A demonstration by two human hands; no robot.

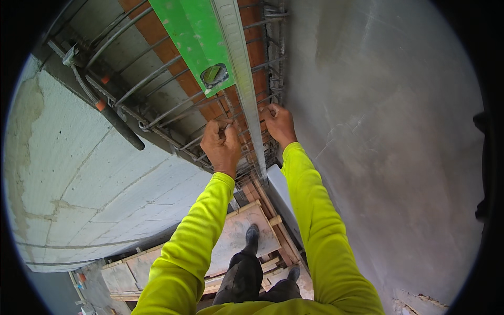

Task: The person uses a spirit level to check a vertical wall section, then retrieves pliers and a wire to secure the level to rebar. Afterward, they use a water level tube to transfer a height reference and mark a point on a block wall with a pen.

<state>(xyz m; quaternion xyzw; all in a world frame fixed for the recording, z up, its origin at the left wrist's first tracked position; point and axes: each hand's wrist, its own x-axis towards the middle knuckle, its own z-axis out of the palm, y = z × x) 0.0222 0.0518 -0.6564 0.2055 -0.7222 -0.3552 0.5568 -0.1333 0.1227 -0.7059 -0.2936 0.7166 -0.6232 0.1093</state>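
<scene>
My left hand (pixel 221 146) is closed, thumb and fingers bunched together, at the reinforcing bars left of a long metal strip (pixel 247 86). On the strip's other side, my right hand (pixel 279 125) is pinched closed near the bars by the grey wall. Whatever either set of fingers holds is too small or hidden to make out. Above my hands, a green spirit level (pixel 191 39) with a window near its lower end lies along the metal strip. The cage of reinforcing bars (pixel 167 65) runs behind them, over orange-brown boards (pixel 168 51).
A tool with a dark handle and orange band (pixel 122 126) hangs on the bars at left. A pale concrete block wall (pixel 79 184) fills the left; a smooth grey wall (pixel 388 147) rises at right. My boots (pixel 252 236) stand on wooden panels (pixel 231 244) below.
</scene>
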